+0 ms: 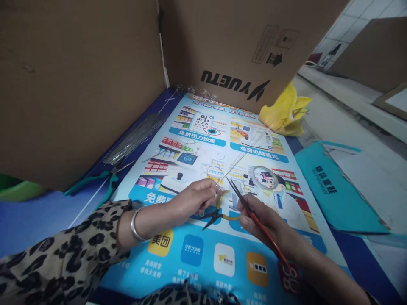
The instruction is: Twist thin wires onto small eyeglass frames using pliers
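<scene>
Pinching thin wires (235,162) between thumb and forefinger: left hand (197,198). Wires are straight, shiny, fanning up and right from those fingertips, over the poster. Right hand (271,214) grips a red-handled tool (263,228), fingers closed around it; slim dark point sits just right of the left fingertips, near the wires. Can't tell if the point touches them.

Closest obstacle: yellow-handled pliers (217,215), lying between the two hands, dark tapered nose toward the wearer, one grip right by the right fingers. Bent wire pieces (220,156) lie loose beyond the left fingertips.

Surface under the fingers: printed poster (203,277), smooth, mostly blue and white, on a blue table. Left of the fingers: teal-handled pliers (110,177), near end of a straight wire bundle (135,137). Past that, a green bowl (23,189), partly behind cardboard; contents hidden.

Far side of the fingers: tall brown cardboard (203,42) walls in the work area, small tangled wire pile (202,94) at its foot. Far right: crumpled yellow bag (281,112), contents hidden. Nearer right: flat teal card piece (343,197), torn edge.
</scene>
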`<state>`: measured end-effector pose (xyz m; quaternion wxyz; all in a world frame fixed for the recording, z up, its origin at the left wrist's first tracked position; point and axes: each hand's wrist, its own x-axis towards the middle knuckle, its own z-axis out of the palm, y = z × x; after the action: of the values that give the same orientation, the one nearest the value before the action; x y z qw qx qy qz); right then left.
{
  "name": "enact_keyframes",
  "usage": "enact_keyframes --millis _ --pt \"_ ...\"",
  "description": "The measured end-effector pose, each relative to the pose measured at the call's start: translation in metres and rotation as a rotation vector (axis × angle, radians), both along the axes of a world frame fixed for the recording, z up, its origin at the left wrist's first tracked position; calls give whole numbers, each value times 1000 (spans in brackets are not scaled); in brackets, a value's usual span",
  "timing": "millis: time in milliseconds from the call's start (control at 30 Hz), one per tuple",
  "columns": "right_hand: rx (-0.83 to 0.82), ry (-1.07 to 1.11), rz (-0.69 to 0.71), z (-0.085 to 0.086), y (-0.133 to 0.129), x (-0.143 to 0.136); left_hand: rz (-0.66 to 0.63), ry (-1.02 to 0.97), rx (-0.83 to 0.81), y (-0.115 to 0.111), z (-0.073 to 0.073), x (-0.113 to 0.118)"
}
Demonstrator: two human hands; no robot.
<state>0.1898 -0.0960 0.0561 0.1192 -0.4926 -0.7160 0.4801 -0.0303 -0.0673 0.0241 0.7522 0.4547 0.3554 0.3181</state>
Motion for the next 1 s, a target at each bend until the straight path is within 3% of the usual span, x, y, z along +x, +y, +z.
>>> enact_keyframes --millis 133,400,733,1000 --pt "5 -54 33 -3 4 5 30 6 6 2 1 0" --pt "49 -95 127 -5 16 -4 -164 67 102 -3 1 2" --pt "-1 -13 131 0 16 -8 -135 -43 -109 -5 5 5" --pt "16 -28 166 2 16 -6 -161 -20 -79 -3 8 4"
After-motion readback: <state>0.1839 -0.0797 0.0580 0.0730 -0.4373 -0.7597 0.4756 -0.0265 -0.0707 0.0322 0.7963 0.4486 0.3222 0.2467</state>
